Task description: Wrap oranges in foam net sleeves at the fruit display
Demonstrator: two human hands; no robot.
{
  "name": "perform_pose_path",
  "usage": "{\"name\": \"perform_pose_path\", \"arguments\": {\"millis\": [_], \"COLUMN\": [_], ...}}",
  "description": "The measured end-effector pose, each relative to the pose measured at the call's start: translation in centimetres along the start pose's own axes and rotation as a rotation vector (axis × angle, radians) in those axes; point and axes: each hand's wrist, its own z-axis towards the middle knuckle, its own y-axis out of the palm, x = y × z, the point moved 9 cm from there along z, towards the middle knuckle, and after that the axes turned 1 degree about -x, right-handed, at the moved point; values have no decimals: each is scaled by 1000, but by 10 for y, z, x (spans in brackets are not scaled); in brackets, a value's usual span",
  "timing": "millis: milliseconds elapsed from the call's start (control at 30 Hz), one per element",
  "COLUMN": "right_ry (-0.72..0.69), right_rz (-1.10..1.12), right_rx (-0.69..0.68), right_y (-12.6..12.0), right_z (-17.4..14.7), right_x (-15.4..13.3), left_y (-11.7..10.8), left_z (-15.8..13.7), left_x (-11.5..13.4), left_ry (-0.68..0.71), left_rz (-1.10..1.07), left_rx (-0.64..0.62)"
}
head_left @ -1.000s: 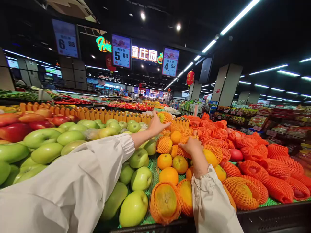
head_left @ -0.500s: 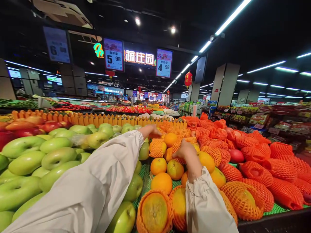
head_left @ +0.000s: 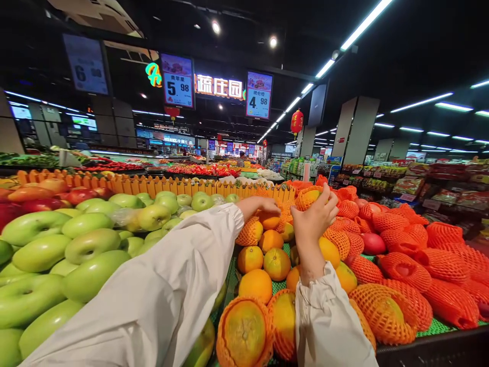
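Clasped in the right hand (head_left: 315, 220), a netted orange (head_left: 308, 197) sits beyond the bare oranges (head_left: 276, 264) and could slip if its mesh (head_left: 301, 200) slides, while the left hand (head_left: 262, 205), grip too hidden to tell, might nudge them rolling!

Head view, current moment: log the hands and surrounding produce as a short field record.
Left hand: over a round, bare orange; contact unclear
Right hand: holds a round orange in orange foam netting
Picture left: glossy, round green apples
Picture right: round fruit in red foam netting
Behind: orange picket-style edging
Overhead: rectangular price sign reading 4.98
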Motion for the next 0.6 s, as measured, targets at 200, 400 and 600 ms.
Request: {"name": "perform_pose_path", "arguments": {"millis": [200,400,600], "right_ry": [92,114,112], "right_rz": [-186,-310,-484], "right_rx": [-329,-488,-871], "right_y": [35,49,85], "right_z": [-4,-7,-28], "right_x": [14,23,34], "left_y": [20,3,-59], "left_z": [-1,-12,-80], "left_x": [-9,1,8], "left_ry": [-33,32,88], "left_rz": [49,130,79], "left_rx": [-79,92,586]}}
